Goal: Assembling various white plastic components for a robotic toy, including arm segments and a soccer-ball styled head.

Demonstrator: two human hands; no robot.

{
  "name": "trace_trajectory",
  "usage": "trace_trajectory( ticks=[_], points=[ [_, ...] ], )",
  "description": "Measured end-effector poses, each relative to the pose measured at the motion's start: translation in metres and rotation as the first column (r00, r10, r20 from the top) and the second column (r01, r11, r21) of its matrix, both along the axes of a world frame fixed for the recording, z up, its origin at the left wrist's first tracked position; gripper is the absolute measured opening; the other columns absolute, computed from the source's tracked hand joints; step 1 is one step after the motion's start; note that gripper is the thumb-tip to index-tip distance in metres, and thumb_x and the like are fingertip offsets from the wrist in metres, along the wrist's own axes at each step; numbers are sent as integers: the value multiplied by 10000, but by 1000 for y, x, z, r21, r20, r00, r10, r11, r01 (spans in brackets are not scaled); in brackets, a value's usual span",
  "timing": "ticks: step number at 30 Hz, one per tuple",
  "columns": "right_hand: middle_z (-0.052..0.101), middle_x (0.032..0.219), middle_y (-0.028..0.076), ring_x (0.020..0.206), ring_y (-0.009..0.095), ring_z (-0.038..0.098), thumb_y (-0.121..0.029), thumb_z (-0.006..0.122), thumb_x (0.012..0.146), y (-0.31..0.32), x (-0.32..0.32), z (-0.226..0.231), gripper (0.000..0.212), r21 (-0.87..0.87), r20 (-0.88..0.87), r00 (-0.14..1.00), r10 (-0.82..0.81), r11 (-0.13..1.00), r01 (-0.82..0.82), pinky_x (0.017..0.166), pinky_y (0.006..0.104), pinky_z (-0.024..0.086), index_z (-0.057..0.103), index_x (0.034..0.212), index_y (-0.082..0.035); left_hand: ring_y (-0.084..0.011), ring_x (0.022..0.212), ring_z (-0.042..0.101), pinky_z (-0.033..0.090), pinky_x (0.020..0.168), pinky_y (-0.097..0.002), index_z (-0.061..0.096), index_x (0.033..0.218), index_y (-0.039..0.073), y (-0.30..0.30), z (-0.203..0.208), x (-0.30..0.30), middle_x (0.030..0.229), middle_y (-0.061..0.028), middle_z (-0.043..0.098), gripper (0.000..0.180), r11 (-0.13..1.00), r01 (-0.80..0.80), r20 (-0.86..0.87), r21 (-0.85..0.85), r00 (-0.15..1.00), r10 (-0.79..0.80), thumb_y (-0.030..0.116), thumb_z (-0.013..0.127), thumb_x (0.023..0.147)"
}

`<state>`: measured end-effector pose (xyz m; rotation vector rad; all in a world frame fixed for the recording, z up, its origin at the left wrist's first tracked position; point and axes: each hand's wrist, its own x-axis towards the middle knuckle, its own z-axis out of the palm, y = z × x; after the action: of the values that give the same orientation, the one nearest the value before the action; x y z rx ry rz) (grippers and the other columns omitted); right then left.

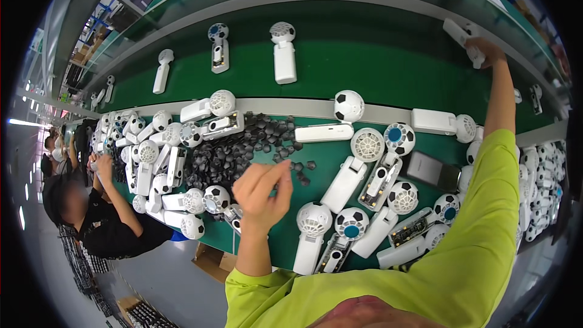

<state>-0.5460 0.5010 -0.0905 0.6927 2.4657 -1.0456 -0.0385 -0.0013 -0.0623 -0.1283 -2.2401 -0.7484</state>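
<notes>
A green conveyor belt (pixel 364 54) runs behind a green counter (pixel 322 176) strewn with ball-headed white devices (pixel 343 185). Toward the belt's right end is a similar white unit (pixel 455 31), grasped by the fingers of the right hand (pixel 489 53). The left hand (pixel 264 191) hovers above the counter, fingers curled in; whether they pinch anything, I cannot tell. Small black pieces (pixel 212 161) lie heaped near it.

The green benchtop (pixel 328 161) supports piled black parts (pixel 212 161) at 9 o'clock, white ball-headed devices (pixel 344 183) at 4 o'clock, and a grey box (pixel 425 169) at 3 o'clock.
</notes>
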Motion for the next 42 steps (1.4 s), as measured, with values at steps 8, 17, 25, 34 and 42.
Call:
trace_trajectory(
  ticks=[8,17,25,34,42],
  points=[
    [685,1014,200,926,312,679,-291,815,558,-23,93,20,561,561,341,710,616,472,-679,804,403,545,705,1049,-45,-192,548,565,437,465,-285,699,878,19,11,-1,0,690,-44,592,228,991,121,-147,-50,981,-127,-59,709,664],
    [676,1074,203,970,279,649,-394,784,655,-37,69,32,605,392,88,825,559,742,-544,870,388,484,674,1063,40,-191,537,561,430,465,-288,695,890,33,10,-9,11,694,-38,590,226,979,140,-100,-149,983,-156,-36,714,675],
    [690,927,185,843,258,656,-417,772,670,-49,72,17,573,495,-236,793,562,771,-399,772,375,499,693,962,69,-284,739,621,502,618,-399,684,930,51,-7,22,-48,862,-57,630,169,972,152,374,-178,924,-76,138,682,785],
    [407,1413,260,1151,388,552,-403,763,622,-91,90,18,741,603,52,653,756,498,-624,976,418,447,606,1216,11,-306,952,660,542,782,-408,598,1083,-59,-31,-55,-278,953,-176,649,429,959,-250,528,-136,801,283,242,715,800],
    [274,1513,273,1312,416,428,-413,744,593,-75,89,25,865,510,56,677,734,562,-652,1067,442,382,523,1348,-54,-311,850,680,562,721,-411,636,1010,-53,-108,-59,-258,1037,-149,674,371,624,-234,564,745,721,-403,243,704,796]
  ],
)
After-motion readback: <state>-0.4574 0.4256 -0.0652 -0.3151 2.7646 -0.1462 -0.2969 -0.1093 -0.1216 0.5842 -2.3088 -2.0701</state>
